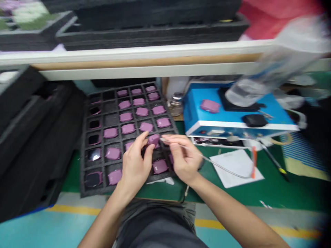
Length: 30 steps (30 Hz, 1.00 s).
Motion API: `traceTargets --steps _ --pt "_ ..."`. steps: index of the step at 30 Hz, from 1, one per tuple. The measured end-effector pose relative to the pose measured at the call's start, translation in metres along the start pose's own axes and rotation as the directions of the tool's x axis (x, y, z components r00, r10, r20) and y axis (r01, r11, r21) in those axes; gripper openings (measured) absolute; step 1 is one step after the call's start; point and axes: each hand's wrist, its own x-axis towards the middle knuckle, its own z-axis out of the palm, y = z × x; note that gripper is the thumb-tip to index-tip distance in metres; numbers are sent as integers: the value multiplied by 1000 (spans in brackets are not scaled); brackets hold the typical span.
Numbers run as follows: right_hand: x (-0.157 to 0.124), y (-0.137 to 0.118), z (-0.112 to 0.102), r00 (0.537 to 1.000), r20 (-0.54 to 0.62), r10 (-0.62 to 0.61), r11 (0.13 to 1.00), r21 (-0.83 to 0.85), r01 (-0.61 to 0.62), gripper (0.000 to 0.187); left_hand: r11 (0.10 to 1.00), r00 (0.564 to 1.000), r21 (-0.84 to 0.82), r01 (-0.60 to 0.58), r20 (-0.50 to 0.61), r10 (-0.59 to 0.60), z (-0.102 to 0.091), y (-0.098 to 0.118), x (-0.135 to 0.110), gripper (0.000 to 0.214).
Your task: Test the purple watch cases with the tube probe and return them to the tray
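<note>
My left hand (pixel 136 162) pinches a small pink watch case (pixel 154 139) just above a dark foam tray (pixel 86 186). My right hand (pixel 182 156) is closed round a thin tool with a clear tube (pixel 222 167), and its tip touches the held case. The tray's compartments hold several more pink cases (pixel 128 128), some turned with a glossy dark face up (pixel 93 154). The whole view is smeared by motion.
A blue box-shaped device (pixel 196 103) stands to the right with one pink case (pixel 210 105) and a black part (pixel 255 120) on top. A white sheet (pixel 236 167) lies on the green mat. Black foam trays (pixel 31 137) are stacked at the left and on the shelf above.
</note>
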Motion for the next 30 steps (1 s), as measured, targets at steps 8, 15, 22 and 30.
traceTargets --steps 8,15,22,30 --pt "-12 2 2 996 -19 87 994 66 -86 9 852 979 524 8 169 -113 -95 -72 118 31" --pt "-12 -3 3 994 -35 108 993 53 -106 9 729 992 679 -89 126 4 -131 -70 69 36" --pt "-13 -4 3 992 -26 126 992 13 -126 12 781 974 611 -128 226 -17 -162 -54 -96 24" --pt "-14 -1 6 987 -42 156 988 18 -155 16 857 999 514 -8 -39 33 -141 -44 -76 23"
